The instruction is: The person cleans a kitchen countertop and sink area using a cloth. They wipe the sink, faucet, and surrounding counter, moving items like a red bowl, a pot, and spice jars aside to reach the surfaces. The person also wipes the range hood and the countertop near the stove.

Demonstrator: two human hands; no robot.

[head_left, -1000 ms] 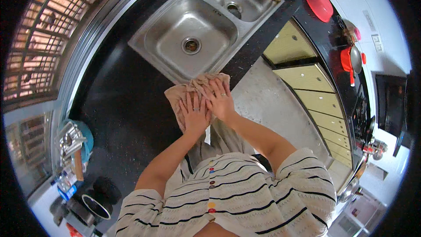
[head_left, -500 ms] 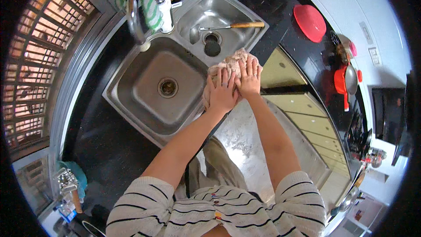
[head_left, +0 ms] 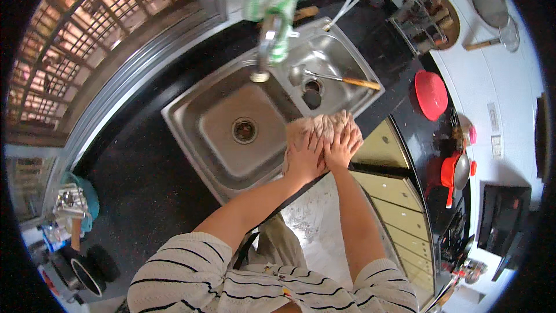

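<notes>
A crumpled beige-pink cloth [head_left: 331,123] lies bunched at the front edge of the double sink, by the corner where the two basins meet. My left hand [head_left: 306,156] presses on its left part, fingers bent into the folds. Close beside it, thumb side inward, my right hand [head_left: 341,148] grips the right part of the same cloth. Both palms and the cloth's underside are hidden. The large steel basin [head_left: 217,139] is to the left of the cloth. In the small basin [head_left: 333,61] beyond it rests a ladle [head_left: 339,78] with a wooden handle.
The faucet [head_left: 266,52], with a green-and-white striped towel [head_left: 284,20] over it, rises behind the sink. A red bowl [head_left: 430,95] and a red pan [head_left: 449,171] stand on the right counter. Yellow drawers [head_left: 388,191] lie below. Pans [head_left: 87,275] sit at lower left.
My view has swung, so the sink appears lower and further right. My fingers have drawn in more on the cloth, which stays at the sink's front edge.
</notes>
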